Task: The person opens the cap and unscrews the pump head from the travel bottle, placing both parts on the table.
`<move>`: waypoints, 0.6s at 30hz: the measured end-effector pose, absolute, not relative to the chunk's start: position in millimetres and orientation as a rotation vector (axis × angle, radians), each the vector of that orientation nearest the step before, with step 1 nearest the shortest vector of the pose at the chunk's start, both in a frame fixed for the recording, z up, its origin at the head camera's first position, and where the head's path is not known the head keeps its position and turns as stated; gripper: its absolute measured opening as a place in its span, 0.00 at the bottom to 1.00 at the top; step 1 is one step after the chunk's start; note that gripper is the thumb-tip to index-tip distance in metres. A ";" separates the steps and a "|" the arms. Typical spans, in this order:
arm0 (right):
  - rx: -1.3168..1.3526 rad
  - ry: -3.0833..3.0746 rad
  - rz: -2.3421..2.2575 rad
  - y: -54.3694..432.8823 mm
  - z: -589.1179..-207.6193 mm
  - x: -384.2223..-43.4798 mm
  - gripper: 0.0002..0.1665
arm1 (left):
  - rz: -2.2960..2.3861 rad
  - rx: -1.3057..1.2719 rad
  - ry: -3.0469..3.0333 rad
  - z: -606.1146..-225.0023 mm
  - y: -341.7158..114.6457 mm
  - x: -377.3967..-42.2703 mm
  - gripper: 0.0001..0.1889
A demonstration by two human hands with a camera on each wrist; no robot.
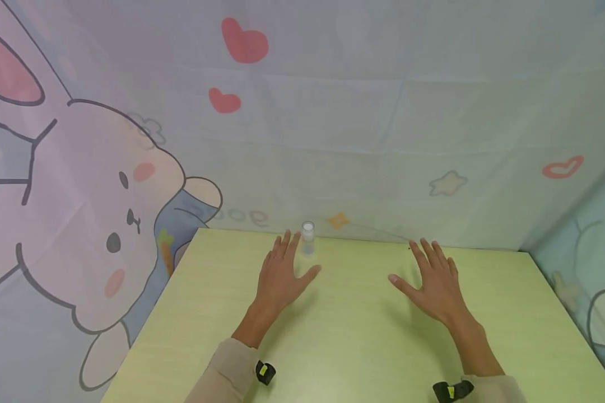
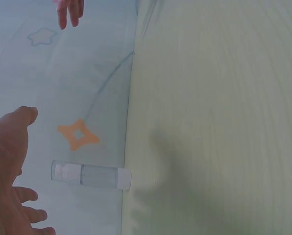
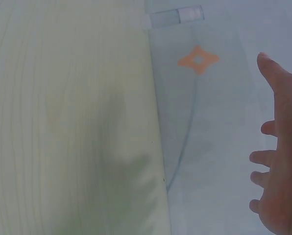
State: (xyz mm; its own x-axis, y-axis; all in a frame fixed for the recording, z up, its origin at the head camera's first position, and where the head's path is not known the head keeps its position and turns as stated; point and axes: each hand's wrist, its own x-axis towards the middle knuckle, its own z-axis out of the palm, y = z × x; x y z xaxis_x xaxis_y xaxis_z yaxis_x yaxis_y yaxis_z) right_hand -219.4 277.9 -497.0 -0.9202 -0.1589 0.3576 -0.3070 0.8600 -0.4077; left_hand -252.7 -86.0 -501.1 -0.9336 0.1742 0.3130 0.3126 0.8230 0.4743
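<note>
A small clear bottle [image 1: 308, 239] with a white top stands upright near the back edge of the table. It shows sideways in the left wrist view, a see-through cylinder [image 2: 99, 176] with a white base, and again at the top of the right wrist view. My left hand [image 1: 282, 278] hovers just left of the bottle, fingers spread and thumb out, holding nothing. Well to the right, my right hand [image 1: 436, 285] is held above the table in a like pose, its fingers apart and nothing in them.
The pale yellow-green table [image 1: 353, 336] meets a hanging cloth backdrop [image 1: 333, 123] printed with hearts, stars and a rabbit. Another stretch of cloth [image 1: 595, 235] hangs along the right side. Black straps [image 1: 265, 372] sit at both sleeve cuffs.
</note>
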 end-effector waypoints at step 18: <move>0.385 -2.670 0.876 256.8 -483.9 -232.4 0.53 | -1.195 -0.246 -2.685 -495.7 -77.1 -257.0 0.52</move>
